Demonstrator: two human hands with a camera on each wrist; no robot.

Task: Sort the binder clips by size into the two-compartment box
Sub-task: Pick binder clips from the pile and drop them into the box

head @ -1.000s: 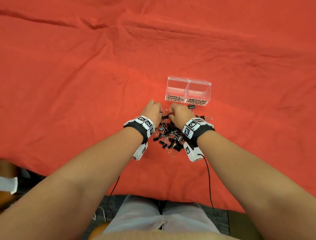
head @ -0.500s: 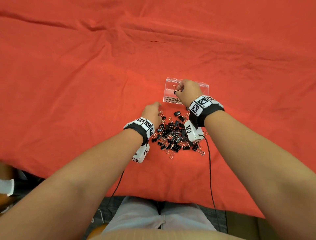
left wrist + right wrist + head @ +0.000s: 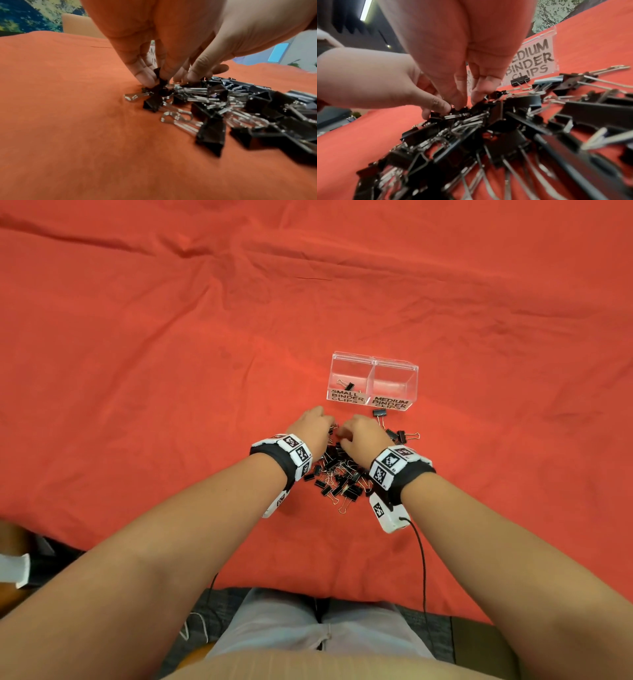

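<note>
Clear box, one small clip in left compartment; both hands pinching pile clips

The head view is bright and even. The red cloth shows soft shadows in its folds. The clear box has a pale shine on its walls, and its labels are sharp. The picture bends at the edges, so the arms look very big.

In the left wrist view the far clips are smeared and fuzzy.

In the right wrist view the near clips are blurry, and a bright strip of light glows up in the dark corner.
</note>
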